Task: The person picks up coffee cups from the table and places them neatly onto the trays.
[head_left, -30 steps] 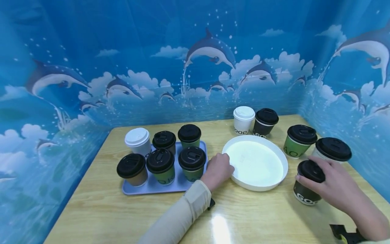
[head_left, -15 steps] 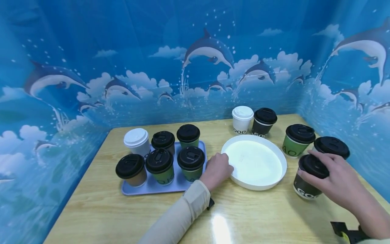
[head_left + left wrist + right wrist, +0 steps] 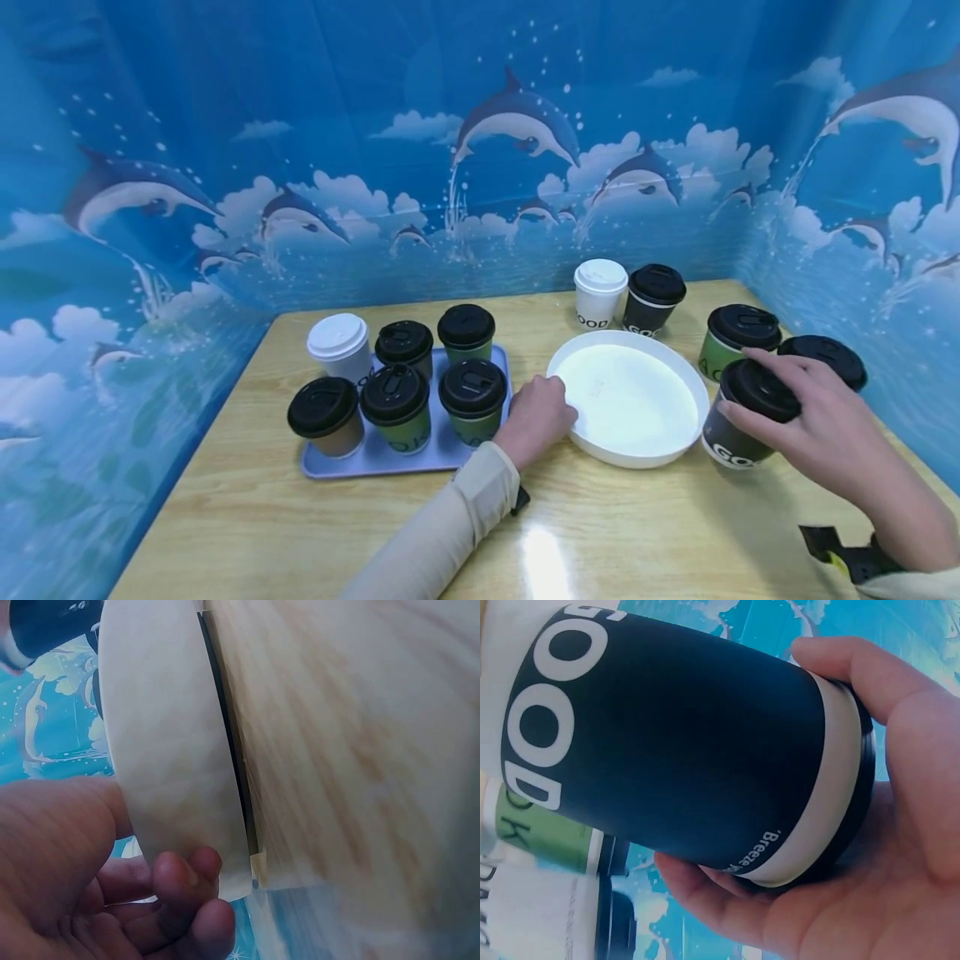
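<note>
White dish [image 3: 637, 458], head view: it lies flat on the table [image 3: 600, 542]; the left hand [image 3: 537, 419] pinches its left rim, perhaps so that it does not slide.
Dark cup [image 3: 731, 429], head view: it is just right of the white dish, nearly upright; the right hand [image 3: 832, 433] grasps it from above around the black lid [image 3: 757, 390], which leaves the base free; whether the base touches the table, I cannot tell.
Lilac tray [image 3: 442, 458], head view: it is left of the white dish; six lidded cups [image 3: 393, 400] stand close together on it, probably to save space.
Rim grip, left wrist view: curled fingers press the outer wall of the white dish, the thumb opposes them; this likely steadies it.
Lid grip, right wrist view: thumb and fingers hold opposite sides of the dark cup at its lid end; the printed "GOOD" is uncovered.
</note>
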The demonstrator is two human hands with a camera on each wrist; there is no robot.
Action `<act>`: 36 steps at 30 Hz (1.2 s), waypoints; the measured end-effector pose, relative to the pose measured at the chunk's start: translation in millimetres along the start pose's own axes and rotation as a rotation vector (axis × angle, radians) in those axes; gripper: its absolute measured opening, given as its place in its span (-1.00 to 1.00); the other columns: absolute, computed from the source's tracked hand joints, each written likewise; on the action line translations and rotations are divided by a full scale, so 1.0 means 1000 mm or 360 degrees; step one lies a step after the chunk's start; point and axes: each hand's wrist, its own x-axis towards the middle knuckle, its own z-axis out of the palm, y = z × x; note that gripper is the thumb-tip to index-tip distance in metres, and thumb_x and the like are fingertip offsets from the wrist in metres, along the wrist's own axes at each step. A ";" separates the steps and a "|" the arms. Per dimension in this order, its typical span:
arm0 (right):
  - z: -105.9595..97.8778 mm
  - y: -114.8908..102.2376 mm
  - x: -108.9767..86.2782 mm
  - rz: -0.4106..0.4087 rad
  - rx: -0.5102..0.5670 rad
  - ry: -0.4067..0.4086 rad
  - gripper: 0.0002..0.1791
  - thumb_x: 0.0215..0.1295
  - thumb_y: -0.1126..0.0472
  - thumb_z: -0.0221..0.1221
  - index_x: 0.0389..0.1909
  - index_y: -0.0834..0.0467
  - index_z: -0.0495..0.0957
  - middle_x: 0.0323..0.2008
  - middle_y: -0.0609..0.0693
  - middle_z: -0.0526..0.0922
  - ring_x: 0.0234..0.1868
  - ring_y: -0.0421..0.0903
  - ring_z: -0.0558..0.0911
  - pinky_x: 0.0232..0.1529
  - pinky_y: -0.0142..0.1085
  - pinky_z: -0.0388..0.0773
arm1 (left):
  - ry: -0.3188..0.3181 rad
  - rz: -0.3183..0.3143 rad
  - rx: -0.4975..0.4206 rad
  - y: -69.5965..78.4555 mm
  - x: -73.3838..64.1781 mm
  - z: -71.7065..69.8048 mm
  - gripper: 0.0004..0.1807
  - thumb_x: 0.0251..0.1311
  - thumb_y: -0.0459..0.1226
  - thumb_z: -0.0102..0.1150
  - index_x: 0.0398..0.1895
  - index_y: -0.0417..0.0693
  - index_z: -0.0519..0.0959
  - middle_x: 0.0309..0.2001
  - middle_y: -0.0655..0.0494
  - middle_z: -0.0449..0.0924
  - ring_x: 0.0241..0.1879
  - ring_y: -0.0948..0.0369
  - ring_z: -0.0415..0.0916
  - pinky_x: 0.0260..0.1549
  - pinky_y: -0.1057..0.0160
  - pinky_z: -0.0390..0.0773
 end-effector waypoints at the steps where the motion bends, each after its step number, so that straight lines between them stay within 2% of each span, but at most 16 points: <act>1: -0.001 -0.003 0.002 -0.0011 0.0009 -0.0005 0.00 0.27 -0.27 0.34 0.53 0.23 0.24 0.26 0.62 0.23 0.20 0.58 0.28 -0.07 0.54 0.28 | 0.0000 -0.0002 -0.0001 0.000 0.000 0.000 -0.77 0.27 -0.23 0.29 -0.52 -0.12 0.58 -0.61 0.06 0.49 -0.65 0.18 0.44 -0.68 0.26 0.42; 11: 0.003 -0.024 0.022 -0.0123 0.0137 -0.0081 -0.04 0.30 -0.22 0.34 0.53 0.24 0.26 0.34 0.58 0.23 0.30 0.56 0.25 0.08 0.51 0.23 | -0.0008 0.0005 -0.0005 0.000 0.000 0.000 -0.75 0.28 -0.22 0.29 -0.54 -0.11 0.58 -0.63 0.06 0.48 -0.67 0.18 0.43 -0.69 0.27 0.41; 19: 0.011 -0.036 0.037 -0.0111 0.0131 -0.0117 -0.02 0.31 -0.27 0.30 0.53 0.26 0.24 0.35 0.59 0.20 0.31 0.57 0.24 0.14 0.51 0.21 | 0.0006 0.0014 -0.0005 -0.001 0.000 0.001 -0.76 0.26 -0.22 0.29 -0.54 -0.11 0.58 -0.62 0.06 0.48 -0.65 0.17 0.44 -0.67 0.25 0.42; 27: 0.022 -0.049 0.058 -0.0158 0.0180 -0.0215 -0.02 0.33 -0.27 0.28 0.55 0.24 0.21 0.33 0.57 0.23 0.27 0.51 0.30 0.08 0.43 0.37 | 0.0043 0.0036 0.0017 -0.002 -0.001 0.001 -0.77 0.22 -0.22 0.30 -0.55 -0.10 0.57 -0.60 0.04 0.50 -0.63 0.16 0.45 -0.67 0.21 0.42; 36: 0.037 -0.063 0.090 -0.0152 0.0209 -0.0318 0.03 0.37 -0.34 0.20 0.59 0.25 0.13 0.40 0.60 0.13 0.35 0.54 0.23 0.18 0.43 0.30 | 0.0029 0.0047 0.0032 -0.001 0.000 0.001 -0.77 0.23 -0.21 0.31 -0.53 -0.10 0.60 -0.58 0.03 0.53 -0.63 0.17 0.46 -0.67 0.20 0.44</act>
